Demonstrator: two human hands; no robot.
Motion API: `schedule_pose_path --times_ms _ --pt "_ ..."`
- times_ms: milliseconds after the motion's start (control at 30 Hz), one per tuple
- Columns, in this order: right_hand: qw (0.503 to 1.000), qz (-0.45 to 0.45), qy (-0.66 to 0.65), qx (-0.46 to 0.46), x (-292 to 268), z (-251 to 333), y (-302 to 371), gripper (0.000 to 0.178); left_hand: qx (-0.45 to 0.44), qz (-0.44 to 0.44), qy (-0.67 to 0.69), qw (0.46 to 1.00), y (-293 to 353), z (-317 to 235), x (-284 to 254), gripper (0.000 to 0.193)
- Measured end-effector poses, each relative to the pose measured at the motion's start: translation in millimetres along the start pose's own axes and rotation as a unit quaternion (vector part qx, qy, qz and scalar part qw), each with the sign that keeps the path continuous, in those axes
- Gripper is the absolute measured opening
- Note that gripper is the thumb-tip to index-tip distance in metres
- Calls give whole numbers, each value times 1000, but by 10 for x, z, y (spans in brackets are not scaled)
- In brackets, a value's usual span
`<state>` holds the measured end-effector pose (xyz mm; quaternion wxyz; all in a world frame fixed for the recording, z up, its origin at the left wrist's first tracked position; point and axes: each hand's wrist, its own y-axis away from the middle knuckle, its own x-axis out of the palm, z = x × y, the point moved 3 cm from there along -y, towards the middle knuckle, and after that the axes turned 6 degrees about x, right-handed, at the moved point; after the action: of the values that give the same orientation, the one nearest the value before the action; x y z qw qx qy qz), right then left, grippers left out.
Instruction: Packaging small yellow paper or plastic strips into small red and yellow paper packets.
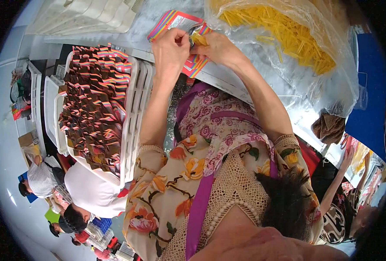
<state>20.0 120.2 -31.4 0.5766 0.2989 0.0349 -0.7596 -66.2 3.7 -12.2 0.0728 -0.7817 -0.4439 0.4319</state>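
Note:
My left hand [172, 48] is closed in a pinch at the side of a small striped pouch [194, 65]; what sits between its fingertips is hidden. My right hand [221, 48] is curled over the same pouch, its thumb across the front. A yellow plastic piece [199, 39] shows between the right fingers, at the pouch's middle. Rainbow stripes and red run along the pouch ends on either side of the hands. Just beyond my left hand lies another striped pouch [182, 21] with a white printed panel, flat on the table.
A large clear bag [332, 89] of yellow plastic sticks [284, 30] spreads over the table's right. On the left, stacked white crates [130, 108] hold rows of dark striped pouches [95, 104]. White trays [88, 15] stand far left; a brown cloth [328, 128] lies right. Other people work nearby.

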Motion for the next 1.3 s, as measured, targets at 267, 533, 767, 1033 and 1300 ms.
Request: schedule_pose_path --times_ms 267,533,767,1033,1300 --pt "985 129 -114 29 -55 -36 12 17 121 -7 -21 992 74 -217 21 6" --pt "983 73 -170 12 -270 79 303 15 49 17 -1 999 46 -73 62 5" --pt "993 58 -91 40 -65 -145 173 11 -86 100 74 989 73 4 201 9" --pt "979 104 -156 77 -30 -161 153 10 -5 38 58 998 105 -188 116 7" --pt "951 145 -250 113 -121 -207 140 13 156 48 28 986 125 -347 58 11"
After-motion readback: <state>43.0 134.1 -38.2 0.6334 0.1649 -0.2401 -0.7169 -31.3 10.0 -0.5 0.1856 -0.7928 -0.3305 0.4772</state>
